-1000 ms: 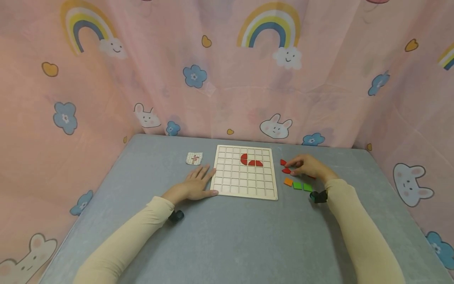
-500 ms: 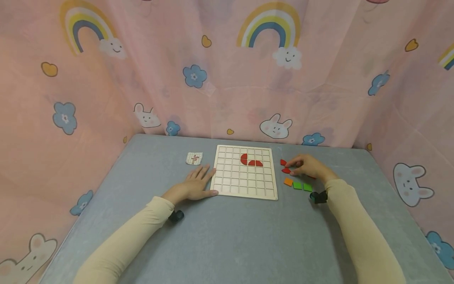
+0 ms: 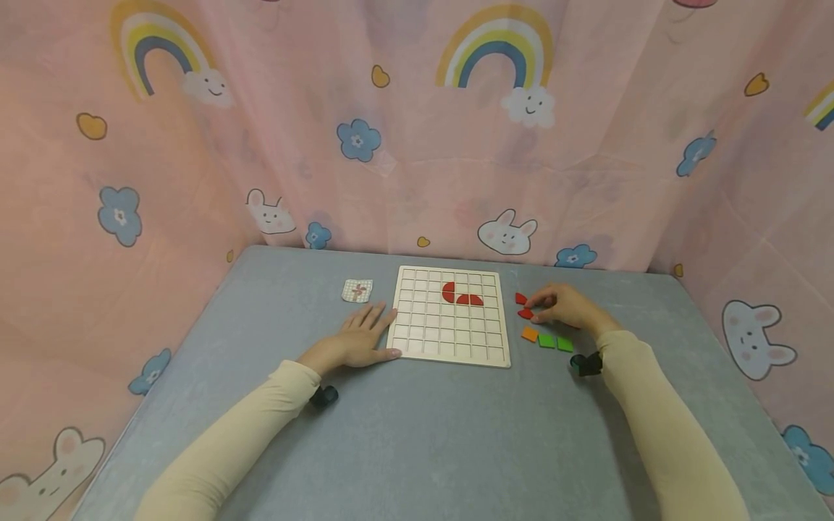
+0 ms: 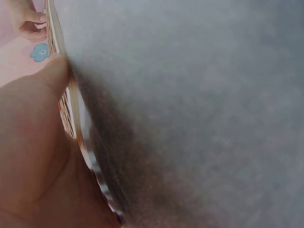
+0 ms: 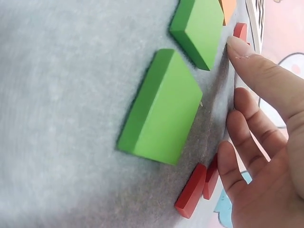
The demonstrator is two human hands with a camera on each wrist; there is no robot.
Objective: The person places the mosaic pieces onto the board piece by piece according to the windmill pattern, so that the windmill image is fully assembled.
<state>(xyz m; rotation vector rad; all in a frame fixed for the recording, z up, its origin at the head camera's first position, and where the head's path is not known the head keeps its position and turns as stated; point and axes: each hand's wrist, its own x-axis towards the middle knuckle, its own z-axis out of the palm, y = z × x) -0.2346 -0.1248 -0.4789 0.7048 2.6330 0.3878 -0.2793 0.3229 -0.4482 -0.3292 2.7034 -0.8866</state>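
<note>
My left hand (image 3: 355, 344) lies with fingers spread at the left edge of a wooden grid board (image 3: 449, 333); its thumb touches the front left corner. Red rounded pieces (image 3: 448, 292) sit in the board's upper middle cells. On the right, my right hand (image 3: 570, 305) is lowered over the table, thumb and index fingertips beside two loose red rounded pieces (image 3: 525, 313). In the right wrist view the thumb tip is close to a red piece (image 5: 241, 32), and the other fingers are loosely bent. More red pieces (image 5: 191, 191) lie under this hand.
A small card (image 3: 357, 291) with a pinwheel pattern on a grid lies left of the board. An orange square (image 3: 530, 333) and two green squares (image 3: 555, 342) lie in a row right of the board. A patterned pink curtain (image 3: 417, 145) borders the grey table (image 3: 417, 434).
</note>
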